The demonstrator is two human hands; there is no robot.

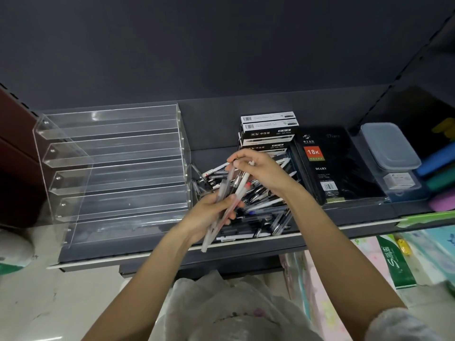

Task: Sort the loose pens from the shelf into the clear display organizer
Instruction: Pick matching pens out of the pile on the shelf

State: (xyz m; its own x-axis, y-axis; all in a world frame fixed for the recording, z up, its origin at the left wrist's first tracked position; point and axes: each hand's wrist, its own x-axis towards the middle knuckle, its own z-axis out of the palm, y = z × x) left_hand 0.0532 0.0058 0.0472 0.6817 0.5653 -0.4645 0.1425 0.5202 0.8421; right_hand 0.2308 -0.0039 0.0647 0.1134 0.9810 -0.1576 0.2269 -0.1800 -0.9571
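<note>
Pens (248, 205) lie heaped on the shelf (172, 252) just right of the clear display organizer (115, 166), whose tiers all look empty, so sorting seems barely begun. Left hand (209, 215) grips a bundle of pens (225, 200); right hand (258, 171) fingers (236, 159) pinch one white pen (242, 182) into it.

Clear organizer (110, 166) at left; black, white and clear pens (258, 203) at centre; black-and-white boxes (268, 130) above them; black diary (337, 166) with orange-red label, right.
</note>
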